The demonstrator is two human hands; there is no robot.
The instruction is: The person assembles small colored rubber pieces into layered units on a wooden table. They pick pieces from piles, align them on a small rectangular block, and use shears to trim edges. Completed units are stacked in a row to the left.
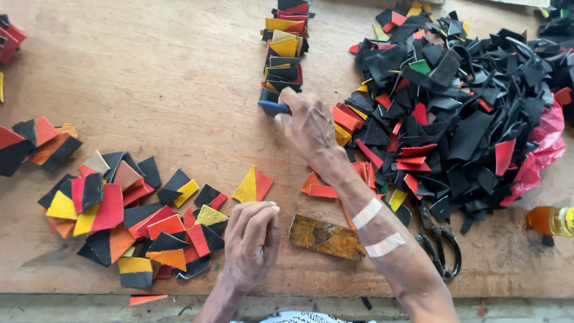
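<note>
the right hand (pixel 309 124) reaches forward across the desk (pixel 167 78) to the near end of a row of pieces (pixel 286 48), a line of black, yellow and red patches that runs away toward the far edge. its fingers (pixel 286 98) pinch a dark blue-black piece (pixel 272 107) at that near end, the piece lying flat against the wood. two white strips of tape (pixel 376 230) cross the right forearm.

the left hand (pixel 252 242) rests near the front edge, fingers curled loosely inward, knuckles up; whether it holds anything cannot be told. it sits just beside a spread of two-colour pieces (pixel 119 221), black joined with red, orange or yellow, scattered to its left. a yellow-and-red piece (pixel 253 185) lies alone just beyond the left hand.

between the two arms lies a worn yellowish block (pixel 326 237), flat on the wood. right of the right forearm is a big heap of scraps (pixel 460 107), mostly black with red, orange and some green, partly on a red plastic bag (pixel 541 152). scissors (pixel 441 242) with dark handles lie at the heap's near edge. an orange bottle (pixel 550 220) lies at the right border. more pieces sit at the left edge (pixel 36 140).
</note>
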